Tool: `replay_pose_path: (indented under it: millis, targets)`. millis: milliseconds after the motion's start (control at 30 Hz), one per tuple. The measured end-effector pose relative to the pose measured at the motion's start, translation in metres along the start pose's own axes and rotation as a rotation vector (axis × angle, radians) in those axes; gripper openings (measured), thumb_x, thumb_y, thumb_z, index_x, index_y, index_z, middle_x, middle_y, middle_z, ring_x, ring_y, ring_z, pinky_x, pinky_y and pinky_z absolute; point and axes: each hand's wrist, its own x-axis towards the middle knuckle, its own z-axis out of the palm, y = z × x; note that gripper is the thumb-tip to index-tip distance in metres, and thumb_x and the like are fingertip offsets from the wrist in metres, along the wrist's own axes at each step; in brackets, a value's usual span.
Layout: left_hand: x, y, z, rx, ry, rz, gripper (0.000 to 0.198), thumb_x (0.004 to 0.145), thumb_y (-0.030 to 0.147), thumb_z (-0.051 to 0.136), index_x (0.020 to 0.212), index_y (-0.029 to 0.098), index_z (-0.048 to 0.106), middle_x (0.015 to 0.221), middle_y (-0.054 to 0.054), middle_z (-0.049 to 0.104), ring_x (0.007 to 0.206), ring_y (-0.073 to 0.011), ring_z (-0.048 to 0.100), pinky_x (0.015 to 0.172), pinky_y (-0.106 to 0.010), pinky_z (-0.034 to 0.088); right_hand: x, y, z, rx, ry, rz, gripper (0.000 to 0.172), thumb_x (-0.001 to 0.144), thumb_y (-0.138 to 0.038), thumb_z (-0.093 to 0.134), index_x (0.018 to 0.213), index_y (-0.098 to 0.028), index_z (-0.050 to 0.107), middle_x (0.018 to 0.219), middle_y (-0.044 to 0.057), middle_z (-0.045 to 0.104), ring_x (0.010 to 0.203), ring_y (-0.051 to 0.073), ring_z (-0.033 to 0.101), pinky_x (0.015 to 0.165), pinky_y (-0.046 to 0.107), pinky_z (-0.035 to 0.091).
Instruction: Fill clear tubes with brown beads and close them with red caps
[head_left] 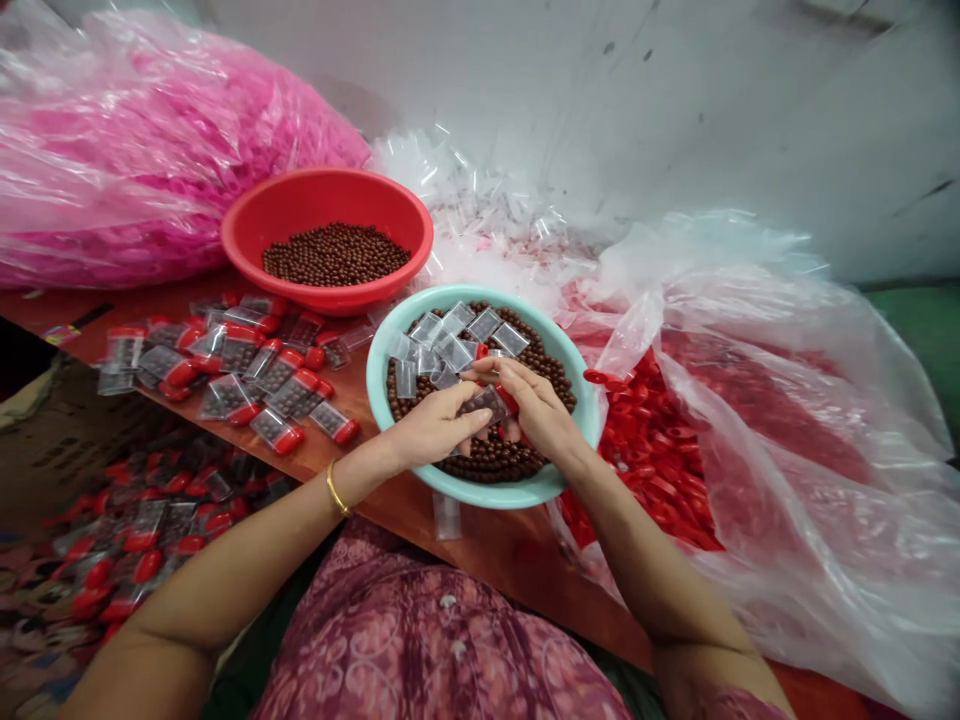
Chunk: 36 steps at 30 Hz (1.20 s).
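Box (487, 400), long axis crosswise, red end (508, 399) rightward, in grasp of left hand (433, 428) and right hand (544, 414)

No readable text.
Dark printed marks (79, 450) run across the cardboard (34, 425) at the left, too blurred to make out as words or numbers; a small coloured sticker (61, 334) on the table (510, 555) is likewise too small to read.

Bulging clear bag (82, 150) of pink pieces (247, 115) on my left; marked pale wall (600, 110) ahead of me; green surface (919, 340) far right.
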Motion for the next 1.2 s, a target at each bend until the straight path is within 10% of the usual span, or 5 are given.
replay_pose_path:
  millis: [633, 767, 867, 1200]
  targets:
    - [-0.001, 0.003, 0.003, 0.394, 0.090, 0.054, 0.015, 0.085, 0.029, 0.044, 0.076, 0.017, 0.047, 0.078, -0.004, 0.058, 0.075, -0.0181, 0.055, 0.071, -0.033, 0.045, -0.009, 0.007, 0.003, -0.046, -0.004, -0.021, 0.042, 0.087, -0.056, 0.045, 0.111, -0.024, 0.058, 0.110, 0.007, 0.068, 0.041, 0.005, 0.047, 0.032, 0.020, 0.038]
    - [-0.003, 0.005, 0.005, 0.532, 0.078, 0.020, 0.018, 0.080, 0.032, 0.056, 0.087, 0.015, 0.053, 0.094, -0.011, 0.063, 0.086, -0.0252, 0.059, 0.078, -0.038, 0.046, -0.010, 0.012, 0.006, -0.141, -0.065, -0.142, 0.042, 0.091, -0.054, 0.039, 0.112, -0.024, 0.058, 0.112, 0.007, 0.068, 0.086, 0.017, 0.067, 0.073, 0.031, 0.055]
    - [-0.006, 0.006, 0.006, 0.601, 0.102, -0.016, 0.025, 0.078, 0.033, 0.058, 0.094, 0.015, 0.055, 0.098, -0.012, 0.065, 0.090, -0.0279, 0.061, 0.080, -0.039, 0.047, -0.009, 0.016, 0.009, -0.257, -0.111, -0.254, 0.042, 0.096, -0.049, 0.030, 0.122, -0.023, 0.052, 0.120, 0.008, 0.065, 0.115, 0.019, 0.058, 0.102, 0.038, 0.042]
    - [-0.008, 0.004, 0.006, 0.662, 0.065, -0.038, 0.016, 0.078, 0.031, 0.056, 0.079, 0.015, 0.058, 0.081, -0.008, 0.066, 0.074, -0.0218, 0.061, 0.065, -0.029, 0.045, -0.015, 0.017, 0.006, -0.584, -0.181, -0.195, 0.070, 0.086, -0.066, 0.030, 0.139, -0.021, 0.041, 0.130, 0.012, 0.059, 0.118, 0.030, 0.057, 0.101, 0.048, 0.042]
